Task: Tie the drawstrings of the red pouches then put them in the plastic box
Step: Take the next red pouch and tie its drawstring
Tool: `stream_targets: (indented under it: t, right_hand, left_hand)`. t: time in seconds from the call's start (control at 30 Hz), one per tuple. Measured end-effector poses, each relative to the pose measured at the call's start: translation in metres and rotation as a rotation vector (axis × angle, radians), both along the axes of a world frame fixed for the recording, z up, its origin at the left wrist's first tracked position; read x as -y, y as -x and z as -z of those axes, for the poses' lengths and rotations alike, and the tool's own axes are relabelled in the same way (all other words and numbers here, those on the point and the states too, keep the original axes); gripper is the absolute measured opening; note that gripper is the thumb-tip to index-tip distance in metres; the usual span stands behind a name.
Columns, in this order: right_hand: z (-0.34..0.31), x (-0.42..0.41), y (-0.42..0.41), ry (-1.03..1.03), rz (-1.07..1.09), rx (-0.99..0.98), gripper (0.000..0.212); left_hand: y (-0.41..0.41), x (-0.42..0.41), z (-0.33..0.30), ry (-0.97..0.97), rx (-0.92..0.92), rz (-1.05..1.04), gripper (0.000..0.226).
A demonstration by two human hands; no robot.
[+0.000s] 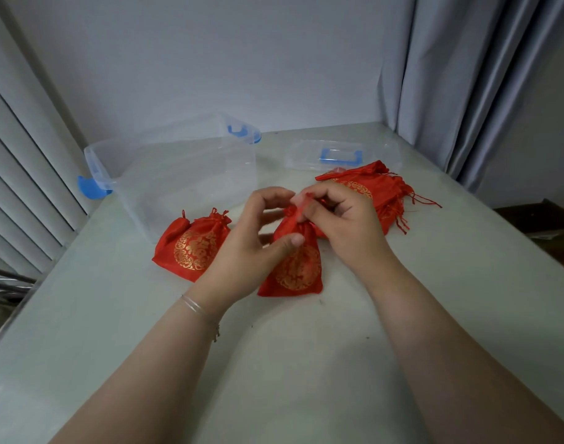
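Tying is in hand: the red pouch point(295, 264) is gripped at its neck by the left hand point(258, 232), its drawstrings point(301, 206) pinched by the right hand point(344, 219). A tightened knot is needed next.

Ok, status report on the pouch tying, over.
Left hand and right hand gripping red pouch at its neck, drawstring mid-tie. Plastic box open, no pouches inside. Nothing blocking.

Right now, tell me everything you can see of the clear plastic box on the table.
The plastic box is a transparent, rectangular tub with blue latch clips at its far and left ends. It stands upright and open at the table's far left, lid off, with nothing visible inside. A clear lid with a blue handle lies apart to its right. A red pouch lies by its near corner; contact is unclear.
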State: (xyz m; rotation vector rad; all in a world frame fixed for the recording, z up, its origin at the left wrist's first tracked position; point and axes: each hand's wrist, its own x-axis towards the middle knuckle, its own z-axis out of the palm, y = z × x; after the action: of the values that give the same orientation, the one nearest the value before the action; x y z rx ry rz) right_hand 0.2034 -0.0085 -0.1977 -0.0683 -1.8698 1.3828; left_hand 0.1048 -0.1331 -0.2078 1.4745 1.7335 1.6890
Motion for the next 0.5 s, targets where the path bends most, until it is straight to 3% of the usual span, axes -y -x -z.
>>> stream_targets:
  t: [0.2,0.37,0.5]
  right_hand:
    - [-0.004,0.002,-0.001,0.17,-0.035,0.022,0.015]
    - [0.011,0.0,0.009,0.302,-0.073,0.241,0.012]
    - [0.015,0.0,0.011,0.289,-0.064,0.238,0.014]
  left_hand:
    - [-0.009,-0.004,0.003,0.071,0.094,-0.193,0.038]
    - [-0.006,-0.006,0.012,0.155,-0.277,-0.296,0.047]
    - [-0.003,-0.009,0.013,0.155,-0.145,-0.215,0.046]
